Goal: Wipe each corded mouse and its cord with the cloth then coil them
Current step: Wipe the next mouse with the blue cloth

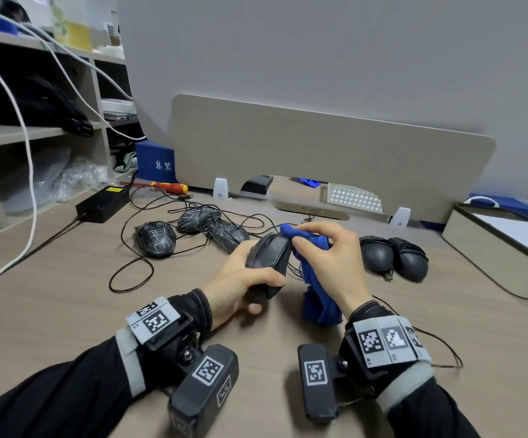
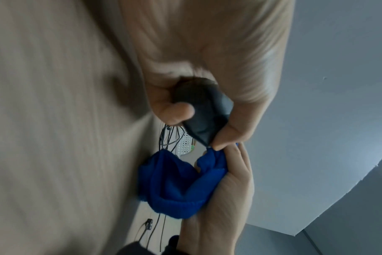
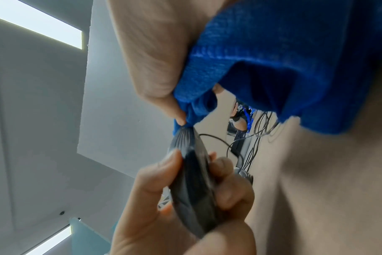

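The mouse [image 1: 269, 251] is matt black plastic, the cloth [image 1: 319, 298] a fuzzy blue knit, the counter [image 1: 66, 279] smooth wood-grain laminate.

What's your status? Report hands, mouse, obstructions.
Left hand grips mouse, cord partly wound round it. Right hand pinches cloth at mouse's front. Three mice with loose cords beyond; nothing blocking.

Office, desk [image 1: 66, 279] with divider panel [image 1: 319, 153], shelving [image 1: 35, 134]

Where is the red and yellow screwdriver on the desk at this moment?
In the head view the screwdriver lies at the far left of the desk, between the black power adapter and the blue box.
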The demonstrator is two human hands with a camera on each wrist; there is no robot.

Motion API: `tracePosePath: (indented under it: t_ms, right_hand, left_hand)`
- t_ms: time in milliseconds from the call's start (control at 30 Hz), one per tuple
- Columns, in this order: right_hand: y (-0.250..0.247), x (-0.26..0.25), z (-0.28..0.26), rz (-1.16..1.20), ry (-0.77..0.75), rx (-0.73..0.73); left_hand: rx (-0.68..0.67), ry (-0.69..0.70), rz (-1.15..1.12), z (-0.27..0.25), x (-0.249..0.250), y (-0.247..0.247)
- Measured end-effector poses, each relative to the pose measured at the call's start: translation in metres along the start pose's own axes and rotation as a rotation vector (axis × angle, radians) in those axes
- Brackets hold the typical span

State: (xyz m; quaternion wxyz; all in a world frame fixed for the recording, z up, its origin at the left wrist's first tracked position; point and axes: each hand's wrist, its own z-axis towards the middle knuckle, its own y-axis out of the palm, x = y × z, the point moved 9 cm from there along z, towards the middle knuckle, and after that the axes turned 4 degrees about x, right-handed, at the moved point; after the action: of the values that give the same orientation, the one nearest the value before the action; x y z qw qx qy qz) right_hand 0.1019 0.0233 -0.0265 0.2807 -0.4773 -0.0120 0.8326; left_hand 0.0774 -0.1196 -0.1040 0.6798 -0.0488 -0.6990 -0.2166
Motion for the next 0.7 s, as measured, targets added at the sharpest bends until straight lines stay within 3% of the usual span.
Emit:
tracePosePath:
  t_ms: [200, 333, 467, 633, 700]
  right_hand:
    - [0.026, -0.014, -0.01, -0.047, -0.063, -0.236]
    - [0.015, 0.003, -0.002, -0.13, 0.028, -0.134]
    - [0.033, -0.003, -0.011, -0.102, 0.029, -0.291]
    - [0.018, 0.014, 0.0, -0.175, 0.1, -0.124]
    - [0.023, 0.011, -0.002, -0.152, 0.093, -0.181]
  left_hand:
    - [0.094, 0.038, 0.123, 0.002, -0.001, -0.011]
    - [0.111, 0.087, 0.302, 0.002, 0.003, -0.014]
    - [0.143, 0.061, 0.298, 0.003, -0.001, -0.017]
    - [0.091, 0.075, 0.361, 0.003, 0.001, -0.012]
    - [0.099, 0.063, 0.357, 0.002, 0.0, -0.013]
